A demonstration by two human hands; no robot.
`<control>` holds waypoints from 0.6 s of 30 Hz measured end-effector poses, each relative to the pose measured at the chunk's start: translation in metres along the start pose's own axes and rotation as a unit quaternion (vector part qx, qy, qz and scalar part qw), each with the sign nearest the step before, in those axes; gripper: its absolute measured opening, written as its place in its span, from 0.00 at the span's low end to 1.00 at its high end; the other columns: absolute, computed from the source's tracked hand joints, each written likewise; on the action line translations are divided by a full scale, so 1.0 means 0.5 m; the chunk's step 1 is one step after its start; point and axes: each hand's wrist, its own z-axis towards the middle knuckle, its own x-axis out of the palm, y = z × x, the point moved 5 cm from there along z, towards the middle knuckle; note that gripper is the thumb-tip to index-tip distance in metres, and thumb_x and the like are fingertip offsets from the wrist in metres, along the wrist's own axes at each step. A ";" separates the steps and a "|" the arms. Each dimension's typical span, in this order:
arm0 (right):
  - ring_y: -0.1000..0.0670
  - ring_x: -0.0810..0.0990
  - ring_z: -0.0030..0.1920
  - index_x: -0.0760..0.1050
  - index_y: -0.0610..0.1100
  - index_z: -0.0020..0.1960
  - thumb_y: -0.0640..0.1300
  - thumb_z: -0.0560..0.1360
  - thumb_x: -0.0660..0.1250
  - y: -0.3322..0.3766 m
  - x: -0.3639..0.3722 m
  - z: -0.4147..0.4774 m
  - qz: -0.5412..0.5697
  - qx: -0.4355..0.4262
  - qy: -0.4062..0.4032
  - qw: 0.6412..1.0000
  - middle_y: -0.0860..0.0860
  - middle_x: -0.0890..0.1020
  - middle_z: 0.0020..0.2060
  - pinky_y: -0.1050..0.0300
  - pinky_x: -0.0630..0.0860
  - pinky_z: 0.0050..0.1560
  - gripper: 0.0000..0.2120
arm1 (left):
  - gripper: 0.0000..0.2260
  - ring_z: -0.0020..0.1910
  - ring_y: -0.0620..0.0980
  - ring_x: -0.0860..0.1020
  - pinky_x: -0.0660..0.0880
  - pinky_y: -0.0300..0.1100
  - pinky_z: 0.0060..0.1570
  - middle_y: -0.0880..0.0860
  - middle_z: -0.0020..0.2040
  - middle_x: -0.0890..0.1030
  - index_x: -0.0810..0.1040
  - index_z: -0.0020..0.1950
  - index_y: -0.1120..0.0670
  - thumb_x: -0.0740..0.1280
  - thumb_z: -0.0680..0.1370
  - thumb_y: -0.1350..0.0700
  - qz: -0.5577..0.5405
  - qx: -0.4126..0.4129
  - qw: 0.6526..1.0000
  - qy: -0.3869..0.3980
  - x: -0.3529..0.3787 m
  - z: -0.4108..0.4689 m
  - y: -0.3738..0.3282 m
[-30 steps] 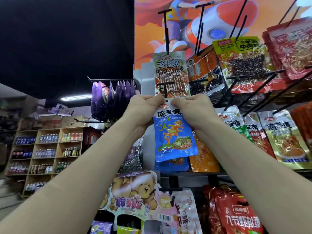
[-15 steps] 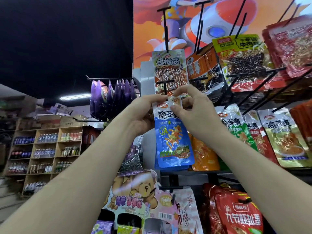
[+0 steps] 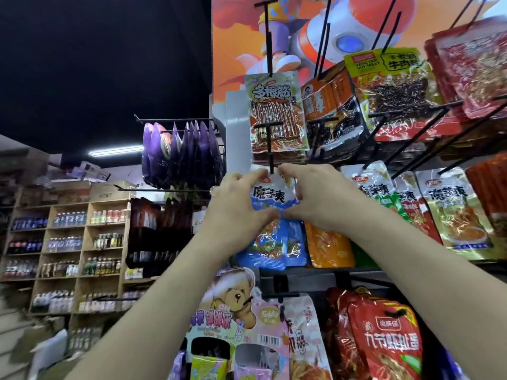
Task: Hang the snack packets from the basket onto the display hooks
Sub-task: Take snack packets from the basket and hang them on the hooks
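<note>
Shop racks crowded with hanging snacks fill the view. The left grip (image 3: pixel 238 215) and right grip (image 3: pixel 321 200) each pinch the upper part of a blue snack packet (image 3: pixel 274 194), held just under a black display hook (image 3: pixel 271 163). Hanging is in hand, though whether the hole is threaded cannot be told. Next, I judge, the packet must seat fully on the hook before being let go.
</note>
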 end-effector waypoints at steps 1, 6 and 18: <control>0.44 0.73 0.63 0.62 0.48 0.74 0.50 0.73 0.73 -0.001 0.005 -0.004 -0.018 0.014 0.006 1.000 0.48 0.77 0.61 0.51 0.71 0.58 0.33 | 0.32 0.59 0.52 0.71 0.68 0.41 0.61 0.50 0.55 0.67 0.67 0.73 0.46 0.74 0.72 0.49 0.025 -0.004 1.000 -0.004 0.007 -0.004 -0.002; 0.41 0.73 0.59 0.71 0.41 0.63 0.46 0.77 0.66 -0.022 0.022 -0.029 -0.013 0.094 -0.003 0.996 0.43 0.77 0.58 0.51 0.71 0.55 0.17 | 0.39 0.73 0.51 0.61 0.60 0.44 0.70 0.51 0.75 0.62 0.50 0.79 0.48 0.69 0.76 0.44 -0.045 -0.059 0.997 0.035 0.063 -0.032 0.022; 0.50 0.82 0.49 0.80 0.44 0.60 0.36 0.75 0.64 -0.024 0.003 -0.122 0.251 0.134 -0.125 0.950 0.51 0.84 0.47 0.48 0.79 0.54 0.15 | 0.38 0.77 0.48 0.56 0.57 0.50 0.75 0.47 0.79 0.54 0.42 0.79 0.46 0.65 0.79 0.47 -0.182 -0.069 0.980 0.043 0.060 -0.071 0.019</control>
